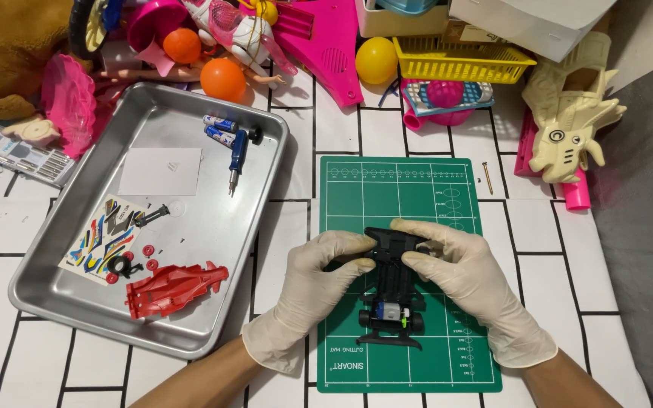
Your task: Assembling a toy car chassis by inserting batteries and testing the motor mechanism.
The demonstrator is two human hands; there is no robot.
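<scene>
Both hands pinch the black toy car frame (392, 291) over the green mat (357, 196): left hand (319, 283) and right hand (459, 276) grip its front corners. Keep it level, thumbs steady.

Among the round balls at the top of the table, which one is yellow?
The yellow ball lies beside the yellow basket, right of the pink toy. The two orange balls, one and the other, lie farther left, above the metal tray.
</scene>
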